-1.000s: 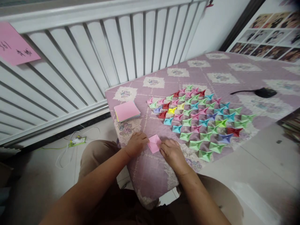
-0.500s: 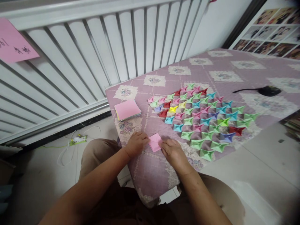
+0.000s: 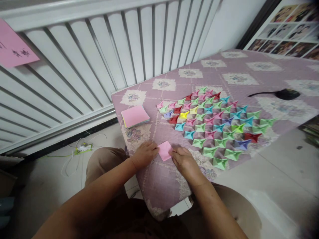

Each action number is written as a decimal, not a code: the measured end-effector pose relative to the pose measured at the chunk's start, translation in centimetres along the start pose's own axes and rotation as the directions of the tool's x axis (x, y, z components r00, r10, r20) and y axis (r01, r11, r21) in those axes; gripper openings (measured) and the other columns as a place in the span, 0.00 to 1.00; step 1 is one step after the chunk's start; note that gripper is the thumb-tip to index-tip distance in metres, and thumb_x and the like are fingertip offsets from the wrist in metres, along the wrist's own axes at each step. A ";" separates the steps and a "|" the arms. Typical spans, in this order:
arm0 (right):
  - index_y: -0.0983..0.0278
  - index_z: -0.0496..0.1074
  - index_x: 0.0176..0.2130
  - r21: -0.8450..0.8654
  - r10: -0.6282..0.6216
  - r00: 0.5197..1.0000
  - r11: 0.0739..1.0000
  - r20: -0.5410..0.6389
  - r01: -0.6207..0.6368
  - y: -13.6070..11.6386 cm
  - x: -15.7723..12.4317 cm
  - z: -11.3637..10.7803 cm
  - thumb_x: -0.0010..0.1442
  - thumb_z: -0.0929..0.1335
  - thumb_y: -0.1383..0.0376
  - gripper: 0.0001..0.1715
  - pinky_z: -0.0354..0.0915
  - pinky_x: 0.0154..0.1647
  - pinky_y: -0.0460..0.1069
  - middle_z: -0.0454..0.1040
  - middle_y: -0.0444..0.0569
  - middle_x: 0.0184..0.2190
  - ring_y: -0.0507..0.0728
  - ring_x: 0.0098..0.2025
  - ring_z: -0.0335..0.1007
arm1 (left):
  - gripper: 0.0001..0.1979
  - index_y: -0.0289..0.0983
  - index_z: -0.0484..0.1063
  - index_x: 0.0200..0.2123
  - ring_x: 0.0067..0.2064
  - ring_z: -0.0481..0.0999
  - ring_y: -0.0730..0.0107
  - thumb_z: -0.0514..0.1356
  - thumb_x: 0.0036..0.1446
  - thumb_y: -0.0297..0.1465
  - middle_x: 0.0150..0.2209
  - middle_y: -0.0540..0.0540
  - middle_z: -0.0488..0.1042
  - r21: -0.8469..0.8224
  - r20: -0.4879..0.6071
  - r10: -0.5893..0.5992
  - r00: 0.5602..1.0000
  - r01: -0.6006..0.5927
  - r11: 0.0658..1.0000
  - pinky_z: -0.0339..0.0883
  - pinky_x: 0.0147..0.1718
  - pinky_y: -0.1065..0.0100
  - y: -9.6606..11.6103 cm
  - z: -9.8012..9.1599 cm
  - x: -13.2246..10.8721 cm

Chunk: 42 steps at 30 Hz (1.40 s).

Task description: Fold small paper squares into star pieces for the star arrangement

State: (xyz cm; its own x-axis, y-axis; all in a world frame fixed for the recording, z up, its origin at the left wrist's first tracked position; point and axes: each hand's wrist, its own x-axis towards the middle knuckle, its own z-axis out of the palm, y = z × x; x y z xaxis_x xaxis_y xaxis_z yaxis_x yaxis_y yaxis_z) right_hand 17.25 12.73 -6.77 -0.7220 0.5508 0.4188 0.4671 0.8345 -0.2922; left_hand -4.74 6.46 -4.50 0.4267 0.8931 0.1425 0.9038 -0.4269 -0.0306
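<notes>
1. The folded pink paper square (image 3: 164, 150) is laid corner-on at the near edge of the tablecloth (image 3: 161, 186), between both hands.
2. Its left corner is touched by curled fingertips of the left hand (image 3: 144, 153), its right edge by those of the right hand (image 3: 183, 159); pinch or mere press cannot be told.
3. Beyond, a pink paper stack (image 3: 135, 116) and rows of folded paper pieces (image 3: 214, 127) are laid.

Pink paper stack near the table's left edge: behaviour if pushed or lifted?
The paper stack looks thin and flat: probably light, won't roll. Its sheets seem loose, so a push likely fans them across the tablecloth. Lifted by one edge, it may droop.
</notes>
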 end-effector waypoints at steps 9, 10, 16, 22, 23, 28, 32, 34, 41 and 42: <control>0.64 0.75 0.39 0.046 0.015 0.999 0.999 -0.037 -0.013 0.1 -0.3 0.0 0.63 0.62 0.70 0.12 0.65 0.39 0.52 0.73 0.52 0.36 0.56 0.37 0.66 | 0.18 0.43 0.60 0.56 0.44 0.66 0.62 0.50 0.63 0.30 0.46 0.42 0.66 0.060 0.125 0.084 0.989 -0.092 0.994 0.64 0.40 0.62 -0.2 -0.7 -0.6; 0.65 0.75 0.39 0.047 0.016 0.999 0.999 -0.042 -0.015 0.0 -0.3 0.0 0.63 0.62 0.70 0.12 0.65 0.39 0.52 0.73 0.52 0.36 0.56 0.38 0.67 | 0.18 0.45 0.60 0.57 0.44 0.66 0.61 0.51 0.63 0.31 0.46 0.43 0.65 0.065 0.145 0.080 0.986 -0.090 0.994 0.64 0.40 0.61 -0.1 -0.9 -0.6; 0.64 0.75 0.41 0.044 0.022 0.998 0.999 -0.064 -0.019 0.0 -0.6 -0.2 0.61 0.62 0.71 0.14 0.66 0.41 0.52 0.74 0.53 0.38 0.57 0.40 0.68 | 0.21 0.50 0.56 0.59 0.47 0.65 0.57 0.51 0.63 0.31 0.48 0.41 0.63 0.102 0.207 0.081 0.975 -0.104 0.989 0.63 0.41 0.59 0.4 -1.8 -0.5; 0.65 0.75 0.44 -0.044 0.107 0.989 0.993 -0.104 -0.112 -0.8 -0.8 -1.2 0.62 0.62 0.69 0.15 0.66 0.44 0.55 0.75 0.54 0.39 0.59 0.42 0.69 | 0.21 0.50 0.56 0.59 0.44 0.67 0.58 0.51 0.63 0.31 0.47 0.41 0.64 0.130 0.232 0.077 0.970 -0.110 0.985 0.62 0.39 0.60 0.8 -2.3 -0.4; 0.64 0.74 0.46 -0.042 0.114 0.985 0.992 -0.129 -0.120 -1.3 -0.7 -1.3 0.62 0.62 0.68 0.15 0.66 0.46 0.56 0.75 0.54 0.41 0.59 0.44 0.69 | 0.21 0.50 0.56 0.59 0.44 0.67 0.59 0.51 0.63 0.31 0.46 0.41 0.64 0.129 0.233 0.075 0.970 -0.107 0.986 0.62 0.40 0.60 0.9 -2.4 -0.4; 0.62 0.70 0.52 -0.022 0.028 0.997 0.999 -0.072 -0.030 -4.2 -0.6 -0.7 0.63 0.62 0.67 0.18 0.61 0.57 0.58 0.73 0.53 0.51 0.59 0.54 0.67 | 0.16 0.46 0.63 0.54 0.46 0.66 0.58 0.48 0.64 0.32 0.48 0.41 0.64 0.131 0.240 0.076 0.968 -0.110 0.985 0.62 0.40 0.59 1.1 -2.6 -0.3; 0.64 0.65 0.57 -0.040 0.072 0.996 0.997 0.056 -0.070 -5.2 -0.9 -0.3 0.62 0.63 0.66 0.23 0.62 0.57 0.59 0.68 0.54 0.56 0.60 0.57 0.65 | 0.14 0.43 0.65 0.52 0.47 0.66 0.57 0.48 0.65 0.34 0.50 0.40 0.64 0.127 0.236 0.062 0.970 -0.094 0.987 0.62 0.41 0.58 1.1 -2.7 -0.4; 0.63 0.64 0.58 -0.050 0.095 0.993 0.995 0.076 -0.091 -5.1 -1.2 -0.3 0.63 0.63 0.65 0.24 0.61 0.57 0.59 0.67 0.53 0.57 0.60 0.58 0.64 | 0.16 0.42 0.62 0.55 0.48 0.66 0.57 0.48 0.65 0.34 0.51 0.40 0.64 0.117 0.228 0.050 0.972 -0.078 0.990 0.63 0.41 0.58 1.1 -2.6 -0.6; 0.62 0.63 0.58 -0.068 0.123 0.992 0.990 0.038 -0.120 -4.8 -2.0 -0.7 0.63 0.63 0.65 0.24 0.59 0.57 0.61 0.69 0.55 0.55 0.60 0.57 0.65 | 0.19 0.37 0.59 0.58 0.50 0.66 0.57 0.48 0.65 0.32 0.53 0.38 0.66 0.131 0.214 -0.035 0.976 0.007 0.991 0.64 0.43 0.58 1.3 -1.9 -1.0; 0.62 0.63 0.58 -0.069 0.128 0.991 0.990 0.037 -0.125 -4.7 -2.1 -0.8 0.63 0.62 0.65 0.24 0.59 0.57 0.61 0.69 0.55 0.55 0.60 0.57 0.65 | 0.19 0.37 0.59 0.58 0.50 0.66 0.57 0.48 0.64 0.31 0.53 0.38 0.66 0.133 0.209 -0.050 0.977 0.023 0.991 0.64 0.43 0.58 1.4 -1.8 -1.1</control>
State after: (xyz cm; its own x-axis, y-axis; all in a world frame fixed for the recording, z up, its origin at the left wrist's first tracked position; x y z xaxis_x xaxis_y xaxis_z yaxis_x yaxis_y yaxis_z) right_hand 17.01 7.64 -5.62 -0.6746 0.6518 0.3464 0.5878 0.7583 -0.2820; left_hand -4.02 4.64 -2.91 0.3782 0.9234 -0.0658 0.9097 -0.3839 -0.1584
